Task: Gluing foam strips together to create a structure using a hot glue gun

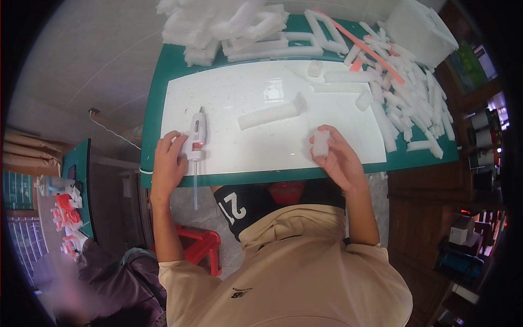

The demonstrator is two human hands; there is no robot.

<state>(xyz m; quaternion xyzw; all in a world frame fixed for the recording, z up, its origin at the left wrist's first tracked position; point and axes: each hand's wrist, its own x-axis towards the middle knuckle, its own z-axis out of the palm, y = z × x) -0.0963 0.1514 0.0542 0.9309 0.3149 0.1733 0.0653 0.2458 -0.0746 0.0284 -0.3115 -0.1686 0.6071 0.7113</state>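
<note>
Beside the left edge of the white board, my left hand (pixel 171 161) has its fingers curled at the handle side of a white hot glue gun (pixel 198 131). The gun's nozzle points away from me, and a clear glue stick (pixel 195 188) sticks out of its back past the table edge. My right hand (pixel 339 158) pinches a small white foam block (pixel 321 143) between thumb and fingers, over the board's near right part. Between the hands and farther off lies a white foam strip (pixel 269 115) with a short piece standing at its right end.
The white board (pixel 229 155) lies on a green table (pixel 155 109). Foam strips and pink pieces are heaped at the right (pixel 397 92); foam frames (pixel 272 49) are stacked at the back. A red stool (pixel 201 245) stands below left, near another person (pixel 114 283).
</note>
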